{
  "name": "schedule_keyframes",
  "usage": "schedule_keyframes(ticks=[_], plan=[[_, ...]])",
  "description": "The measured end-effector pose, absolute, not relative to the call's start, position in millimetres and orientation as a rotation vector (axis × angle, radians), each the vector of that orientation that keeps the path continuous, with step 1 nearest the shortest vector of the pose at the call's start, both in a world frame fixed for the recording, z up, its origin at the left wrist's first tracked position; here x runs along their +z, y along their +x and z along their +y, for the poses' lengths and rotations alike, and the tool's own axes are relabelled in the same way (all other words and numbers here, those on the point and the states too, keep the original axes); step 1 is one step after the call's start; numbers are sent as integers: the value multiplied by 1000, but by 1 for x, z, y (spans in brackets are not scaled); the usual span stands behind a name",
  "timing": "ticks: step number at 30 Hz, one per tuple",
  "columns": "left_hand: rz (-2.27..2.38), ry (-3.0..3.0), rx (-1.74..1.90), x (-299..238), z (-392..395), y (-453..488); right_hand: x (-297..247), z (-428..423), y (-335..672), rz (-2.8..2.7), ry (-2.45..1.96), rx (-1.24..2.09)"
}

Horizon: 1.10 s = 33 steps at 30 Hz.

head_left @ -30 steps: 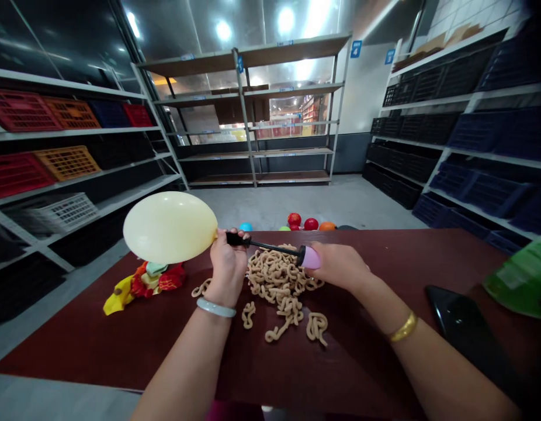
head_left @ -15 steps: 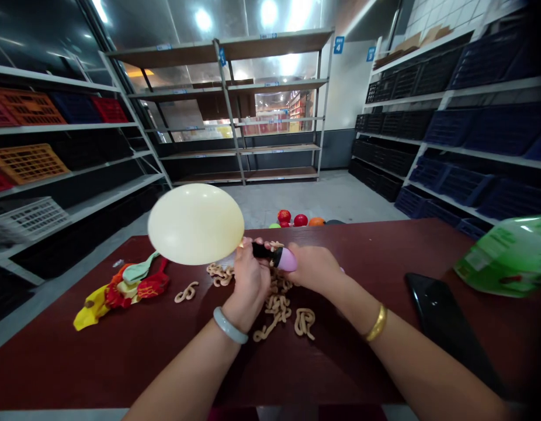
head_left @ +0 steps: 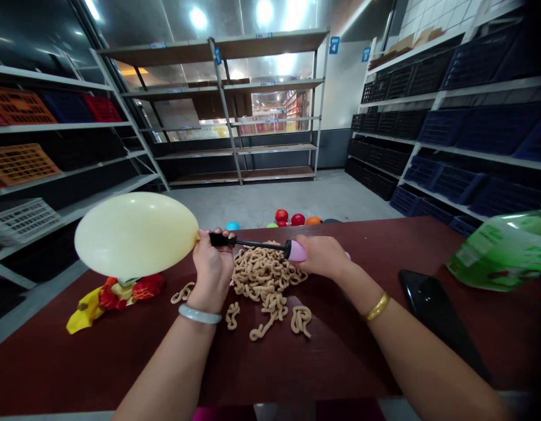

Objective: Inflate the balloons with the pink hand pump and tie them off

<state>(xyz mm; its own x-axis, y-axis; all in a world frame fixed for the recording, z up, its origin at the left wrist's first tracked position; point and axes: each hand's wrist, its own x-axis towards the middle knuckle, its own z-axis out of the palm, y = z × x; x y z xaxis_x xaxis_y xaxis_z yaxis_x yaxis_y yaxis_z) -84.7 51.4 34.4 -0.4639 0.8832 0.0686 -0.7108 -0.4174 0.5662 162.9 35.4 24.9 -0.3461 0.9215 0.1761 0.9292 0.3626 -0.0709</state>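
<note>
A pale yellow balloon [head_left: 137,235], swollen with air, sits on the nozzle end of a hand pump [head_left: 266,245]. My left hand [head_left: 213,263] is closed around the balloon's neck and the pump's black end. My right hand [head_left: 321,256] grips the pump's pink end, and a length of dark rod shows between the two. Under the pump lies a heap of tan, twisted snack-like pieces [head_left: 266,275], with a few loose ones around it. Left of my left wrist, partly behind the balloon, are limp balloons [head_left: 117,295] in yellow, red and pale green.
The dark red table [head_left: 340,351] bears a black phone [head_left: 441,321] and a green plastic bag [head_left: 502,251] at the right. Beyond its far edge several small round balloons [head_left: 298,219] lie on the floor. Shelves with crates [head_left: 20,164] stand along both sides.
My hands have moved apart, drawing the pump's rod out. The balloon has shifted left, appears larger and now hangs over the limp balloons. More of the tan heap shows.
</note>
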Motion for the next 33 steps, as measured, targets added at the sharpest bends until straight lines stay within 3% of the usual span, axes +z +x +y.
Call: schedule_keyframes(ticks=[12,25,33], plan=[[537,527,1837,8,16,-2,29,12,134,-2403,-1631,13],[609,395,1981,34,56,-93,22,36,162,-2441,-1645,-24],[538,450,1946,19,49,-60,29,31,166,-2473,-1692,-128]])
